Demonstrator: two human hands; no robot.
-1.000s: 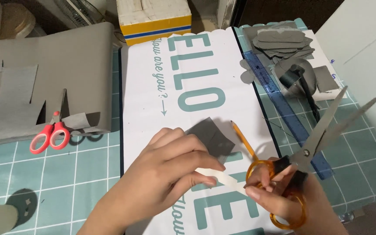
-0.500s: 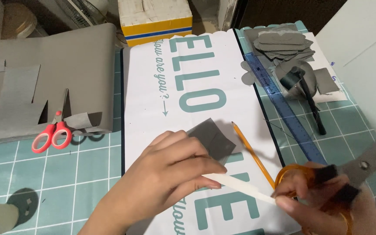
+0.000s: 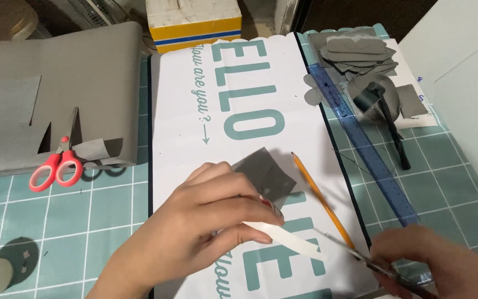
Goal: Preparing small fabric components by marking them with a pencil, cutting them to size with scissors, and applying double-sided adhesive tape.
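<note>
Left hand [image 3: 206,221] pinches a white paper strip [image 3: 289,239] over a grey sheet [image 3: 266,174] — right hand [image 3: 438,260] grips scissors [image 3: 355,256], blades at the strip.

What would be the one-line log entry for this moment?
left hand: holds white paper strip | right hand: holds scissors at strip | nearby: pencil, ruler

1. Under the left hand's [image 3: 206,221] grip: matt grey paper piece [image 3: 266,174] and a smooth white paper strip [image 3: 289,239].
2. Just right of that grip: a yellow wooden pencil [image 3: 322,199], lightly glossy.
3. Further right: a translucent blue plastic ruler [image 3: 360,144].
4. Far left of it: red glossy plastic scissor handles [image 3: 56,169].
5. The worktop [image 3: 56,221] carries a teal, smooth, matt gridded mat.
</note>
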